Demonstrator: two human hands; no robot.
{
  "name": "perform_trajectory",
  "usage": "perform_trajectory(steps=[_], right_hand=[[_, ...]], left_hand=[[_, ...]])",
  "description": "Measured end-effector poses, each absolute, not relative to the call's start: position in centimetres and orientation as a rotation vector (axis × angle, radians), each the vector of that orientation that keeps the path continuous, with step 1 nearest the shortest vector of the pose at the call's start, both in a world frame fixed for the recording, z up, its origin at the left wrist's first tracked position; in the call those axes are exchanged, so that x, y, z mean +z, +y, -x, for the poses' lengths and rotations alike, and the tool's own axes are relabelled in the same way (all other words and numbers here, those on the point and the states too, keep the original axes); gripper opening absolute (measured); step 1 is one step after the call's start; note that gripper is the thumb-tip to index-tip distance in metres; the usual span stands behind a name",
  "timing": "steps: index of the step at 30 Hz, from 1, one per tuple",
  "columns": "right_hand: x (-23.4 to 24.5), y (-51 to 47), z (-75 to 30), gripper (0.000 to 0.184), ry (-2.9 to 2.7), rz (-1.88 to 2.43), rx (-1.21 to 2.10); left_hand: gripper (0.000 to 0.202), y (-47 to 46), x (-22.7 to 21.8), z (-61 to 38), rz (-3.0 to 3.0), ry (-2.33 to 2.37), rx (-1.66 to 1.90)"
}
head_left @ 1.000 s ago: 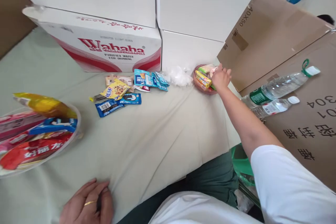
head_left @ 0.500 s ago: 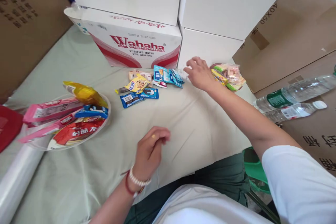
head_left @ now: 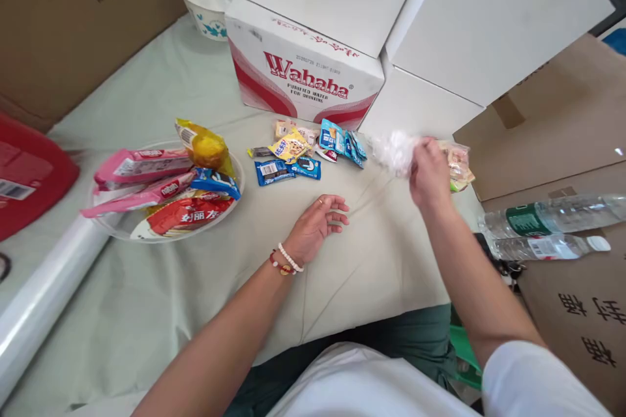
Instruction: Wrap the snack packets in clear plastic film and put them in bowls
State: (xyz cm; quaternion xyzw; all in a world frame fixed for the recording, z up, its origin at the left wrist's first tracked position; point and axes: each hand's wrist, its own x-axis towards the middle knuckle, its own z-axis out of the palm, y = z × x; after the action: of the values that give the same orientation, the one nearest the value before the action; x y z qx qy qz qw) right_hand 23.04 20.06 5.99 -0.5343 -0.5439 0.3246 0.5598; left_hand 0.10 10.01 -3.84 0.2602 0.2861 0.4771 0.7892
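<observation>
My right hand (head_left: pixel 430 172) is closed on a crumpled clear plastic bag (head_left: pixel 394 151), blurred by motion, in front of the white boxes. Just past that hand, partly hidden by it, lies a group of wrapped snacks (head_left: pixel 460 164). My left hand (head_left: pixel 319 225) hovers over or rests on the cloth with fingers loosely apart and nothing in it. Beyond it sits a small pile of snack packets: a yellow cookie packet (head_left: pixel 291 146), dark blue packets (head_left: pixel 274 172) and light blue packets (head_left: pixel 337 138).
A clear plastic bowl (head_left: pixel 111 229) at left holds pink, yellow, red and blue snack packs. Against the back stand a Wahaha carton (head_left: pixel 306 81) and a paper cup (head_left: pixel 208 13). A plastic roll (head_left: pixel 46 313) lies front left. Two plastic bottles (head_left: pixel 567 215) are at right.
My right hand has moved right and toward me, now with the plastic bag in it. My left hand has shifted and its fingers have opened out. The camera view has turned.
</observation>
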Motion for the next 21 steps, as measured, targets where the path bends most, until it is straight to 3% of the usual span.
perform_trajectory(steps=[3,7,14,21], right_hand=[[1.1,13.6,-20.3,0.033,-0.955,1.403,1.021],[-3.6,8.5,-16.5,0.03,-0.799,1.378,1.041],[-1.5,7.7,-18.1,0.025,-0.764,1.246,1.266],[-0.8,6.8,-21.1,0.026,-0.62,1.24,1.279]], left_hand=[[0.068,10.0,-3.9,-0.4,-0.53,0.613,1.022],[0.068,9.5,-4.6,-1.3,-0.624,0.693,1.005],[0.045,10.5,-5.1,-1.0,-0.615,0.84,1.087],[0.042,10.0,-4.6,-1.0,-0.766,0.874,1.227]])
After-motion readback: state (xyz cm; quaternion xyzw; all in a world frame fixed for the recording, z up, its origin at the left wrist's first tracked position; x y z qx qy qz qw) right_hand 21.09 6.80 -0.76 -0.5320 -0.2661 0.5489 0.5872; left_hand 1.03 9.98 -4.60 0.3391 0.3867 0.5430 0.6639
